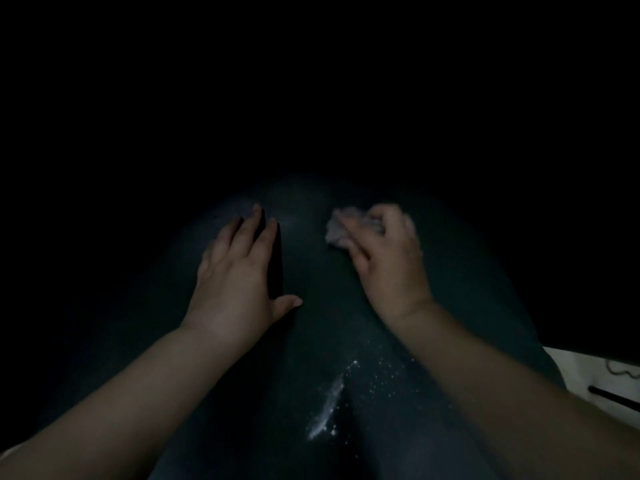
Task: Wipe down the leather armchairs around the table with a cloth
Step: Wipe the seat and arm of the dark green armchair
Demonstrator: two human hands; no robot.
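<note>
Wiping looks underway: right hand (pixel 388 258) clutches a crumpled pale cloth (pixel 341 226) at one o'clock on the dark leather armchair (pixel 329 323), left hand (pixel 239 271) flat, fingers straight (white specks (pixel 327 410) at six o'clock likely next)

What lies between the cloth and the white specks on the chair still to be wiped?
Nothing visible. The right hand grips the cloth on the chair; bare dark leather runs from it down to the specks. The left hand rests flat, off to the side.
</note>
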